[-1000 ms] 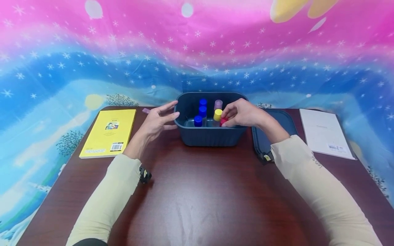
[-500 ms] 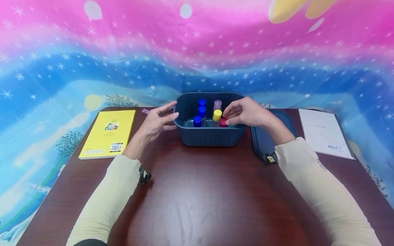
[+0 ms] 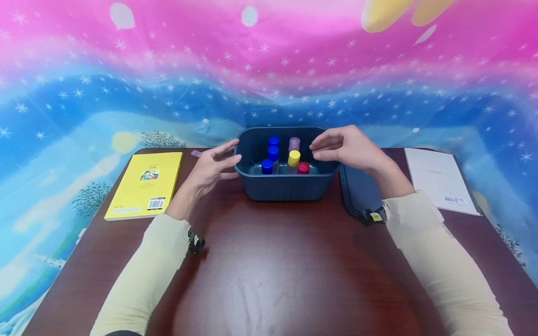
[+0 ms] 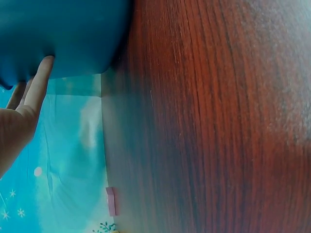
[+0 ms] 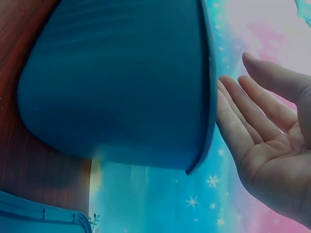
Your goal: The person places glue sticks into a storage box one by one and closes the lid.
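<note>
A dark blue-grey bin (image 3: 290, 187) stands at the table's far side. Inside it are several small capped bottles: three with blue caps (image 3: 266, 166), one with a yellow cap (image 3: 294, 157), one with a red cap (image 3: 303, 168) and one with a pale purple cap (image 3: 294, 143). My left hand (image 3: 212, 165) touches the bin's left side with extended fingers, which the left wrist view shows against its wall. Over the bin's right rim hovers my right hand (image 3: 350, 148), its fingers apart and holding nothing; the right wrist view shows its bare palm (image 5: 272, 160).
A dark lid (image 3: 364, 186) lies right of the bin, partly under my right forearm. A yellow book (image 3: 145, 184) rests at the left, a white book (image 3: 440, 179) at the right. Behind the left hand lies a small purple piece (image 3: 196, 153). A printed cloth hangs behind the table.
My right hand has let go of the red-capped bottle, leaving it standing in the bin, and has drawn up and to the right. The left hand stays at the bin's side.
</note>
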### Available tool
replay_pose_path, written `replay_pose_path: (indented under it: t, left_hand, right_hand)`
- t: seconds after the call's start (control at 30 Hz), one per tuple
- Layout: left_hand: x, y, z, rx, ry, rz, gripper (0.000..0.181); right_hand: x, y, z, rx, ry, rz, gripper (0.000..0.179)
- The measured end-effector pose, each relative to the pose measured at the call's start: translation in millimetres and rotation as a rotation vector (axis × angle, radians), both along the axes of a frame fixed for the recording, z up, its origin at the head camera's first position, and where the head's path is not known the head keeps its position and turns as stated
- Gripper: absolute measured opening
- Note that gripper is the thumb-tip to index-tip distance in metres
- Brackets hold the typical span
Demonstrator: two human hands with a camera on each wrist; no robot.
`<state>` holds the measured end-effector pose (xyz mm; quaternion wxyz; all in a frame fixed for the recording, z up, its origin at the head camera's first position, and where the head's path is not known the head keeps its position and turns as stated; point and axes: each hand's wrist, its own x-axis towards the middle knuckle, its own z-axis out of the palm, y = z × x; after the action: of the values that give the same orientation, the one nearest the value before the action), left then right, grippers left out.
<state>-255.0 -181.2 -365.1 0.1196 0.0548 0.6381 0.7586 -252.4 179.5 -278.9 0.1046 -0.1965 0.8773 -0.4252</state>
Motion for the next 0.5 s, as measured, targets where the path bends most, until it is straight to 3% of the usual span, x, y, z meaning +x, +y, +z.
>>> replay_pose_path:
  t: [0.23,0.5]
  left_hand:
    - [1.0,-0.3,-0.4,-0.006,0.001,-0.004,0.058]
    - [0.0,-1.3,-0.3,-0.008,0.003,-0.001,0.059]
  right_hand:
    - [2.6,19,2.1,-0.029,0.024,-0.065,0.037]
    - [3.6,39,2.5,-0.145,0.043,-0.095,0.038]
